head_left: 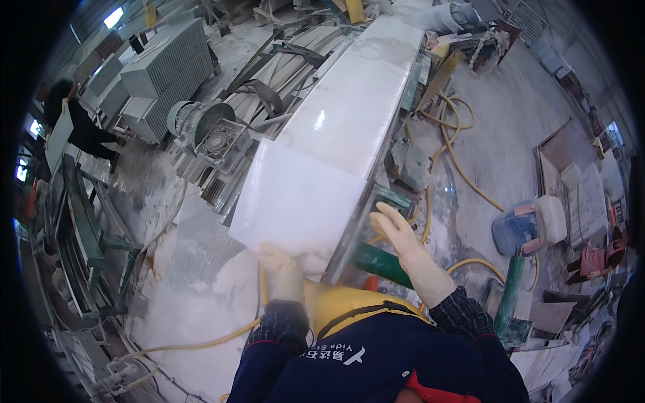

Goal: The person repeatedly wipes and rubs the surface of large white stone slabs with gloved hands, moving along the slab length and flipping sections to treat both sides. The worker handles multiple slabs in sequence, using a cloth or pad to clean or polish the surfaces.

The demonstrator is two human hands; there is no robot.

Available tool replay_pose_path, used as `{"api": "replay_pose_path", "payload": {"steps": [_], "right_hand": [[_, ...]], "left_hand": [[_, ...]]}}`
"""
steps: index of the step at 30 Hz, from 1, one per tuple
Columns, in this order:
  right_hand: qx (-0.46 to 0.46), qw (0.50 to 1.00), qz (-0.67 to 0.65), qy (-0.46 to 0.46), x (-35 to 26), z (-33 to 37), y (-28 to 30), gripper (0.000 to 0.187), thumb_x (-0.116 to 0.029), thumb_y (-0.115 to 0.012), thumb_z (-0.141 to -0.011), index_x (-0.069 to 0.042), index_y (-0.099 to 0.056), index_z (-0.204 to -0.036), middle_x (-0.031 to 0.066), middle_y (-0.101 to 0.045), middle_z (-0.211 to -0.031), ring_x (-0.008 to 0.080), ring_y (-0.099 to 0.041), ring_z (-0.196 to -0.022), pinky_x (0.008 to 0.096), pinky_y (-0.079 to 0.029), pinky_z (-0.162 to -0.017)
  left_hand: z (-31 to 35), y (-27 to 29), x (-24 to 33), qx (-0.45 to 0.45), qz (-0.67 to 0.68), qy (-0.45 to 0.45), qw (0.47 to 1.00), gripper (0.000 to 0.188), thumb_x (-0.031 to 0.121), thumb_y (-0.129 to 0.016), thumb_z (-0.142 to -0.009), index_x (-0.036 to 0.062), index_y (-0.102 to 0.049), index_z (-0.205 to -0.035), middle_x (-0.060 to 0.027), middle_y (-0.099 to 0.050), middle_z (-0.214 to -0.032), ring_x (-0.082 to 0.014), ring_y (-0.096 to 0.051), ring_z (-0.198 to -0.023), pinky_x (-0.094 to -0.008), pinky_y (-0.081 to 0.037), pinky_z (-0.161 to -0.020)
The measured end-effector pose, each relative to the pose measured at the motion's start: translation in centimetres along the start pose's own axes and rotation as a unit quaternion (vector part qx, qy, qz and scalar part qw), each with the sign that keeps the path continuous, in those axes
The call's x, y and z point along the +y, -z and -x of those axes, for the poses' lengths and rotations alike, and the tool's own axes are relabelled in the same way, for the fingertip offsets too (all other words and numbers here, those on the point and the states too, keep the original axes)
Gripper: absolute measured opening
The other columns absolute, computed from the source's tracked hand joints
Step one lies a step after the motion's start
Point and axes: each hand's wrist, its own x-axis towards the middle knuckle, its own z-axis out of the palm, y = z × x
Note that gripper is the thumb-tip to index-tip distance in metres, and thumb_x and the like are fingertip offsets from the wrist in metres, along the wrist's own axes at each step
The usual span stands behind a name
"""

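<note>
A white rectangular slab [295,195] lies at the near end of a long, wet, white-topped conveyor bed [349,87], turned slightly askew to it. My left hand [279,269], in a pale cream glove, is at the slab's near left corner. Its fingers are smeared by motion, so whether they grip the edge cannot be made out. To the right of the bed, my right hand [410,248] hovers in a matching glove, apart from the slab. Its fingers are stretched out and the thumb stands away from them, with nothing held.
An electric motor [205,127] sits left of the bed, near stacked slabs [168,60]. A green metal rack [84,221] stands farther left. Yellow hose [457,148] winds over the wet floor on the right, near a blue container [516,232]. Another person [87,127] carries a panel at far left.
</note>
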Motion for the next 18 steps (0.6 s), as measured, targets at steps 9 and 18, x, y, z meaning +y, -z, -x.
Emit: {"api": "replay_pose_path", "payload": {"steps": [9,18], "right_hand": [[-0.129,0.620,0.628,0.452,-2.3,-5.8,-9.2,0.060,-0.021,-0.063,-0.088,-0.001,-0.051,-0.143,0.0242,-0.050,-0.148,0.0398,-0.043,-0.141,0.0475,-0.027,-0.122],[-0.305,0.429,0.728,0.440,3.1,-11.8,-30.9,0.060,-0.024,-0.047,-0.096,-0.004,-0.041,-0.152,0.0206,-0.036,-0.160,0.0357,-0.030,-0.150,0.0454,-0.020,-0.126]], "left_hand": [[0.9,2.5,2.7,-0.064,0.215,0.125,0.966,0.054,0.032,-0.047,-0.107,-0.0088,-0.045,-0.141,-0.0304,-0.059,-0.129,-0.0384,-0.061,-0.113,-0.0430,-0.048,-0.098],[0.8,5.5,7.1,0.009,0.225,0.040,0.973,0.044,0.024,-0.049,-0.106,-0.0103,-0.052,-0.132,-0.0281,-0.062,-0.123,-0.0382,-0.062,-0.110,-0.0420,-0.046,-0.099]]}}
